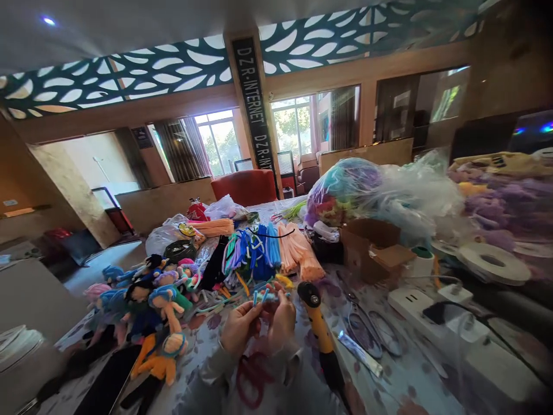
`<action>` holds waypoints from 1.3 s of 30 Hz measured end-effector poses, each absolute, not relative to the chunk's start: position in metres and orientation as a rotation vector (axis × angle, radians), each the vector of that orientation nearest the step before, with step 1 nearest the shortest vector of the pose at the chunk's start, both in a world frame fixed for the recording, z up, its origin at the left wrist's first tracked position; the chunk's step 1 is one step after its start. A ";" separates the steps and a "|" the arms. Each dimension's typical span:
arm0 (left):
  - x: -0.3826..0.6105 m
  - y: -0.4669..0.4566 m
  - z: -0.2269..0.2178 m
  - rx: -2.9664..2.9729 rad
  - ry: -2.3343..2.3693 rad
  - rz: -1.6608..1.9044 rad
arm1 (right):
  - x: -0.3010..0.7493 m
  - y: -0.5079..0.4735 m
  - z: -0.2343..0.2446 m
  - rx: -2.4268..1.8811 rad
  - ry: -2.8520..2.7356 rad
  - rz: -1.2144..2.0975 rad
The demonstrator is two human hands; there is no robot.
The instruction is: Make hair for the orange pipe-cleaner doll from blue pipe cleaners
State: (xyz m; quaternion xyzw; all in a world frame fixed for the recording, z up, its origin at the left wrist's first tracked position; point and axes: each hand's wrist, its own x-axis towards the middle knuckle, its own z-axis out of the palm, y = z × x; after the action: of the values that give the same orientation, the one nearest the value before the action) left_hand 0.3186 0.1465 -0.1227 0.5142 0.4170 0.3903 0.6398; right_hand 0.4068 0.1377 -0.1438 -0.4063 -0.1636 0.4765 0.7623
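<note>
Both hands are raised close together over the table, around a small piece of light blue pipe cleaner [265,297] with bent ends sticking up. My left hand [239,327] pinches it from the left with thumb and fingers. From the other side my right hand [283,320] closes its fingers on the same piece. Just below the hands lie red scissor handles [252,380]. To the right rests a yellow-and-black handled tool [318,328]. Beyond the fingers are bundles of blue pipe cleaners [254,253] and peach pipe cleaners [298,251].
Several small fuzzy dolls [149,294] crowd the left side. An orange doll [162,357] lies nearer. On the right are large scissors [367,331], a tube [360,353], a power strip [432,317], a cardboard box [371,248] and a big plastic bag [415,196].
</note>
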 end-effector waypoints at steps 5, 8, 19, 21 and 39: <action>0.316 0.150 -0.128 1.086 0.909 0.885 | 0.411 0.134 -0.139 -0.780 -0.131 1.152; 0.313 0.155 -0.133 1.033 0.899 0.902 | 0.413 0.133 -0.136 -0.724 -0.060 1.186; 0.304 0.170 -0.134 0.913 0.889 0.957 | 0.416 0.140 -0.141 -0.662 0.030 1.192; 0.304 0.170 -0.134 0.895 0.891 0.987 | 0.415 0.141 -0.142 -0.669 0.025 1.191; 0.301 0.169 -0.135 0.834 0.729 1.038 | 0.397 0.136 -0.145 -0.682 -0.275 1.223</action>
State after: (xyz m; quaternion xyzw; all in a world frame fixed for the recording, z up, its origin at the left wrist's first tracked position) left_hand 0.3011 0.1690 -0.1351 0.3782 0.3305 0.4706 0.7255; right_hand 0.3971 0.1360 -0.1448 -0.3128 -0.1262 0.5608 0.7561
